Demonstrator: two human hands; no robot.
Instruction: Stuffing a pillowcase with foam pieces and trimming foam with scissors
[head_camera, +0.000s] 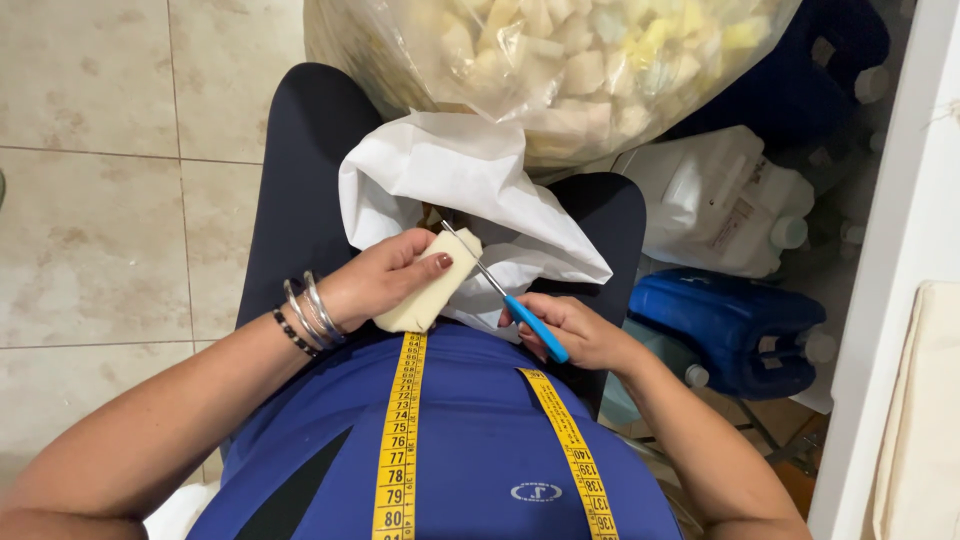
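My left hand (375, 280) grips a cream foam block (430, 290) over my lap, thumb on its top. My right hand (580, 335) holds blue-handled scissors (515, 300), whose thin metal blades reach up to the block's upper end. Just behind the block lies a white cloth bag (460, 180) on my knees. Several bangles and a bead bracelet (305, 315) circle my left wrist.
A large clear plastic sack of foam pieces (560, 60) stands ahead of my knees. A white jerrycan (720, 200) and a blue jerrycan (735, 330) sit on the right beside a white panel (890, 300). A yellow tape measure (400, 440) hangs round my neck. Tiled floor (100, 200) lies left.
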